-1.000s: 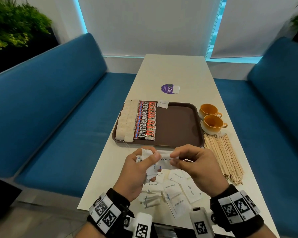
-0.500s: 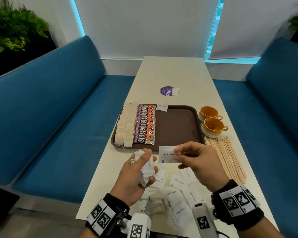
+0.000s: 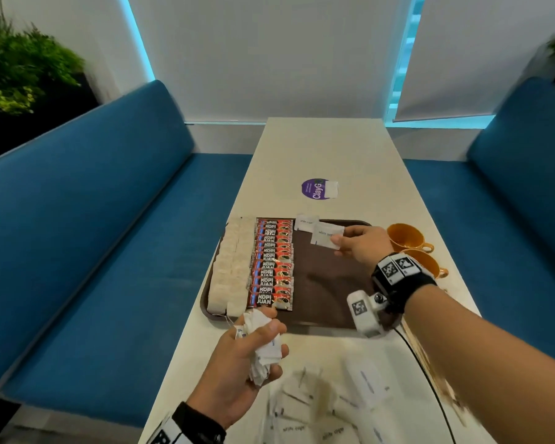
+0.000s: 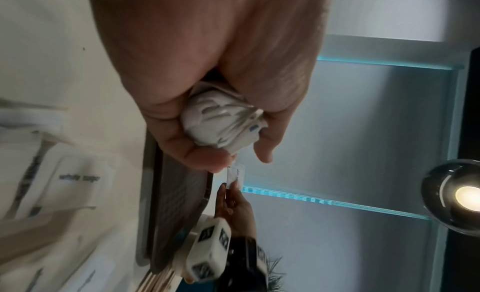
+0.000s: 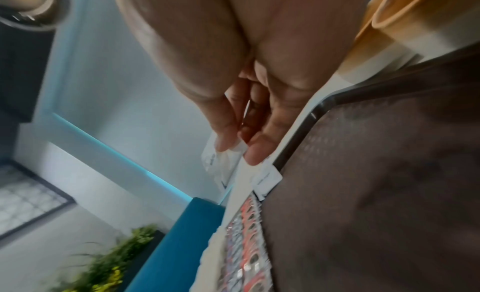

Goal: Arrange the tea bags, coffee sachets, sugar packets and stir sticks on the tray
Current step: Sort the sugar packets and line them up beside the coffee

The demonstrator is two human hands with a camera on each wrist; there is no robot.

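Note:
A brown tray [image 3: 330, 283] lies on the white table with a column of tea bags [image 3: 233, 264] at its left and red coffee sachets [image 3: 274, 262] beside them. One white sugar packet [image 3: 305, 222] lies at the tray's far edge. My right hand [image 3: 337, 244] pinches another sugar packet [image 3: 326, 237] over the tray's far part, just right of that one; the pinch shows in the right wrist view [image 5: 233, 151]. My left hand [image 3: 263, 341] grips a bunch of sugar packets [image 4: 223, 128] near the tray's front edge. More sugar packets [image 3: 318, 408] lie on the near table.
Two orange cups [image 3: 409, 241] stand right of the tray. Wooden stir sticks [image 3: 436, 379] lie on the table at the right, mostly behind my right forearm. A purple round sticker [image 3: 314, 188] sits farther up the table. Blue benches run along both sides.
My right hand took one sugar packet from the left hand's bunch and carried it forward over the tray's far part. The left hand stayed near the tray's front edge.

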